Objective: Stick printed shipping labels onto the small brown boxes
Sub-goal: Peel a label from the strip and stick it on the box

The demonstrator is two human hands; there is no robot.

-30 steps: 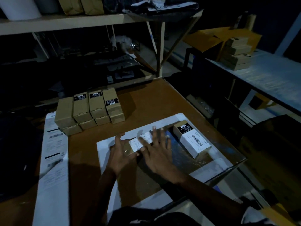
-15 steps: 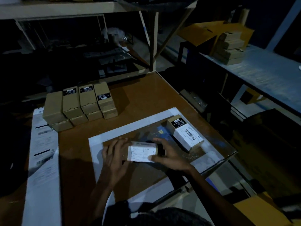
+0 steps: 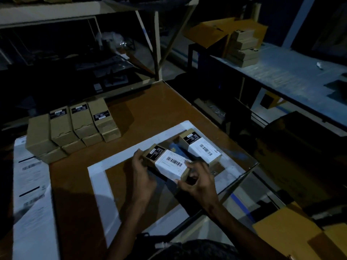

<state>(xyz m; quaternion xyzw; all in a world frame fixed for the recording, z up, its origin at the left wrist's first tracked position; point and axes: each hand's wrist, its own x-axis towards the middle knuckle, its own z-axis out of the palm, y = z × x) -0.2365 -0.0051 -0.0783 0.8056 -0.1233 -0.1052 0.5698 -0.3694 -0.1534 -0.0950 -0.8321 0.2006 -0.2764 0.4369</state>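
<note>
Between both hands: brown box (image 3: 150, 154), white barcode label (image 3: 171, 165) stuck on.

Brown worktable (image 3: 150, 109) with boxes, labels and a white frame on it.
Far left sits a double-layer cluster of small brown boxes (image 3: 75, 126); a label sheet strip (image 3: 32, 184) runs down the left edge; the white frame (image 3: 101, 186) holds one labelled box (image 3: 201, 148).

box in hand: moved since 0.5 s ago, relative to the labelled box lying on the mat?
Yes. The held box has turned and shifted toward the labelled box, now almost parallel beside it, gripped by left hand and right hand.
</note>
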